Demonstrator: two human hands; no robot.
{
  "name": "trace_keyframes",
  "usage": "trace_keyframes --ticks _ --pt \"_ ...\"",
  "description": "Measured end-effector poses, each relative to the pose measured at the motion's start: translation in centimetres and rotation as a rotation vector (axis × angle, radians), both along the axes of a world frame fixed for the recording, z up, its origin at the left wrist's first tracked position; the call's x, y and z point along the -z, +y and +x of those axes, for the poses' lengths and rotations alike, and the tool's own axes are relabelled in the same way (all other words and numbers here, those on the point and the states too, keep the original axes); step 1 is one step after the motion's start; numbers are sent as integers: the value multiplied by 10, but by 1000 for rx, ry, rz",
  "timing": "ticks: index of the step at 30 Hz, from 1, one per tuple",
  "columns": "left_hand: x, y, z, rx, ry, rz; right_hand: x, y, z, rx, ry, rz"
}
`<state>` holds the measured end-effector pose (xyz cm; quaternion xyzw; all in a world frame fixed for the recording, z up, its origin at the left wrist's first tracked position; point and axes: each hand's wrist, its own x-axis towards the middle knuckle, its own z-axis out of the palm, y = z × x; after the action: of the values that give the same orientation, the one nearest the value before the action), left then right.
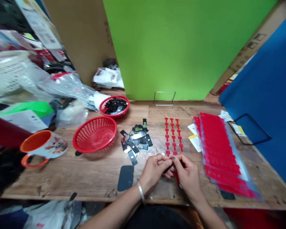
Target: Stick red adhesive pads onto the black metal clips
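My left hand and my right hand meet near the front edge of the wooden table, fingers pinched together on a small dark part with a bit of red at it. Just beyond the fingertips lies a clear sheet of small red T-shaped stickers. A heap of small black and silver metal pieces sits to the left of the sheet. A metal bangle is on my left wrist.
An empty red basket and a smaller red basket with black parts stand at left. An orange-lined mug is further left. A stack of red sticker sheets lies at right. A green board stands behind.
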<state>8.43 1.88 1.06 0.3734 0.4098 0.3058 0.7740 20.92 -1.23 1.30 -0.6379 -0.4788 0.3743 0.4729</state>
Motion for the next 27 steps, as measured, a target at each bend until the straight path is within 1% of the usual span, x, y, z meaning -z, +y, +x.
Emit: trace_keyframes --ticks 2,4,6,7,8,9,11,13,15,16,17,18,19,20,22,24,25,27 --pt "5 1 1 -21 37 19 6 0 -1 -26 23 -30" --pt "7 8 -2 -34 91 52 13 1 1 -56 30 -52" --pt "5 26 -13 -71 170 139 19 2 8 -47 39 -66" --pt "2 40 -22 -102 219 213 21 2 12 -36 47 -75" --pt "-3 57 -33 -146 275 301 23 1 17 -27 54 -88" --pt "-9 77 -46 -199 349 429 25 -1 21 -22 60 -101" --pt "-26 120 -76 -302 485 634 28 -5 27 -32 60 -127" --pt "-46 162 -106 -376 682 731 30 -9 30 -37 54 -133" --pt "-64 189 -128 -398 960 861 30 -12 30 -35 54 -120" --pt "-71 196 -134 -411 1067 916 30 -13 29 -36 56 -112" --pt "-76 198 -137 -416 1132 969 30 -14 29 -35 60 -104" --pt "-78 194 -137 -395 1164 1018 30 -14 28 -34 62 -98" --pt "-77 186 -134 -349 1170 1054 29 -14 28 -33 60 -93" --pt "-73 175 -128 -270 1157 1079 28 -13 29 -31 54 -90" --pt "-57 147 -114 -42 1131 1086 27 -13 32 -31 32 -85" --pt "-37 119 -100 173 1108 1075 24 -12 36 -38 3 -81" --pt "-26 107 -95 235 1097 1085 23 -11 38 -43 -8 -79" --pt "-9 90 -89 291 1069 1107 22 -11 41 -44 -24 -76"
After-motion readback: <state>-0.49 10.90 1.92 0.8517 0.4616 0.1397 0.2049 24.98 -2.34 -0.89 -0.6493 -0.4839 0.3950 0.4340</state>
